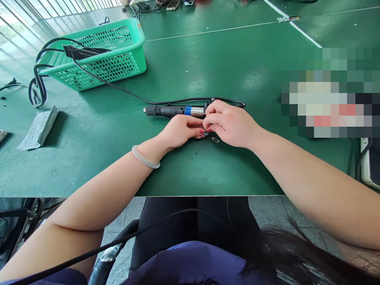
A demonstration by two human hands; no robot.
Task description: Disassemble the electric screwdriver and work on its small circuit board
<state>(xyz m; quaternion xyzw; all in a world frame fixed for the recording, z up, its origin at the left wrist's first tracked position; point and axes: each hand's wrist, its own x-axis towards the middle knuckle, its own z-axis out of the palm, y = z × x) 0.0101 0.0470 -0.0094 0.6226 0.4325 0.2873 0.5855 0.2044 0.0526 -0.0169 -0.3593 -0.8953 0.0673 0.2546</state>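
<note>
Over the green table my left hand and my right hand meet fingertip to fingertip. The left thumb and fingers pinch a tiny light-blue and metallic piece, mostly hidden by the fingers. Right thumb and index finger are pinched closed at that same piece; what exactly lies between them is too small to make out. Just below the fingertips lies a small flat rectangular frame on the tabletop. Right behind both hands rests a black electric screwdriver with a blue band, its right end covered by my right hand.
A green perforated basket stands at the back left, with black cables over its rim. From there a cable runs to the screwdriver. A crumpled paper packet lies at left. At right are a pixelated area and a white-edged device.
</note>
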